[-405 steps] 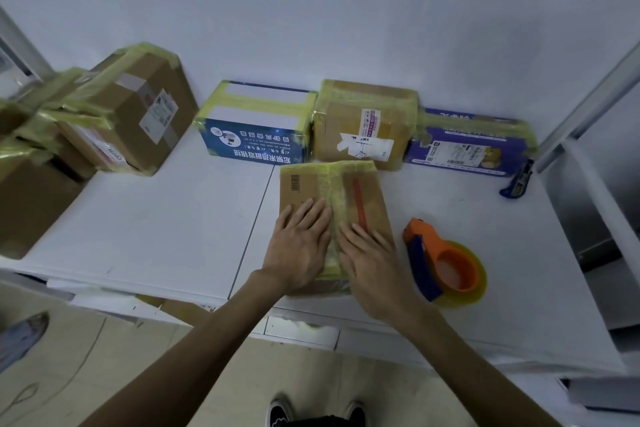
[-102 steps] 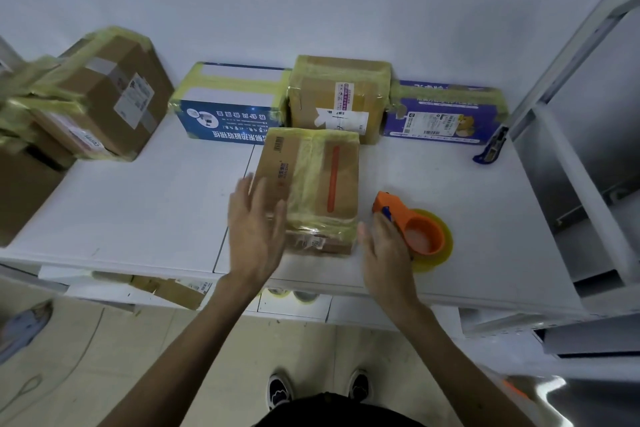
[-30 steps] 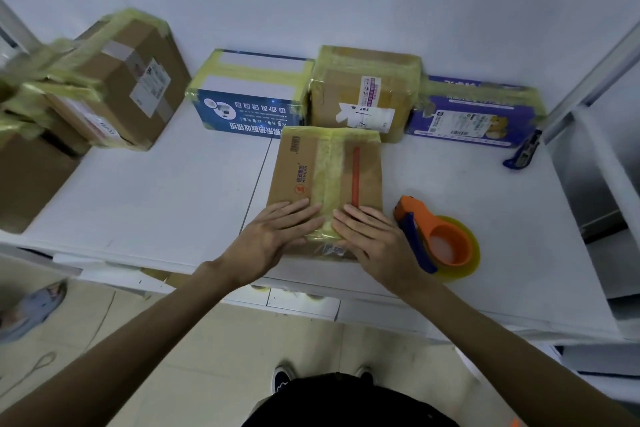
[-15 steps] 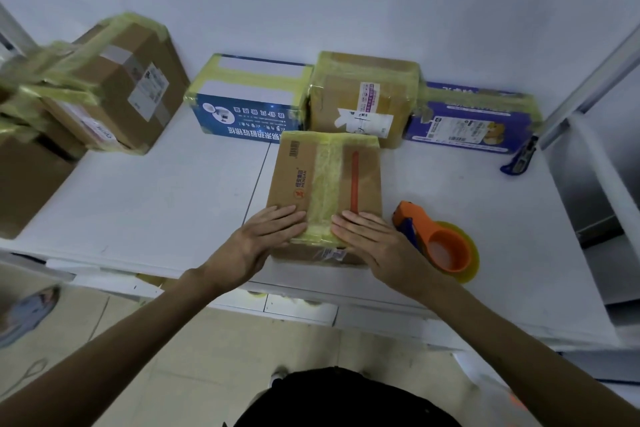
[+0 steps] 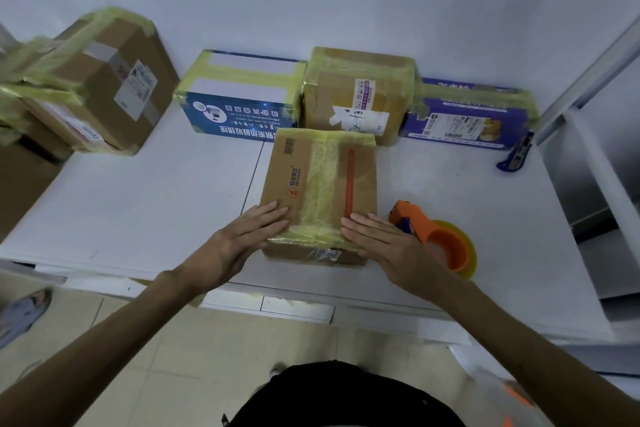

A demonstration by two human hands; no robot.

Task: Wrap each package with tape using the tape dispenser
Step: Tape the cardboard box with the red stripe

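A brown cardboard package (image 5: 294,180) with a red stripe and a band of yellow tape down its top lies on the white table (image 5: 138,204) near the front edge. My left hand (image 5: 242,239) lies flat on the package's near left corner, fingers straight. My right hand (image 5: 384,246) lies flat on its near right corner, pressing the tape's edge. The orange tape dispenser (image 5: 436,239) with its yellow roll rests on the table just right of my right hand, touched by neither hand.
Against the back wall stand a blue-and-white box (image 5: 242,97), a brown box (image 5: 360,94) and a purple box (image 5: 467,111), all banded with yellow tape. More taped brown boxes (image 5: 100,80) are stacked at the left. A blue utility knife (image 5: 516,156) lies at the far right.
Both hands have slid apart along the package's near edge toward its corners, staying flat on the tape. The dispenser has not moved.
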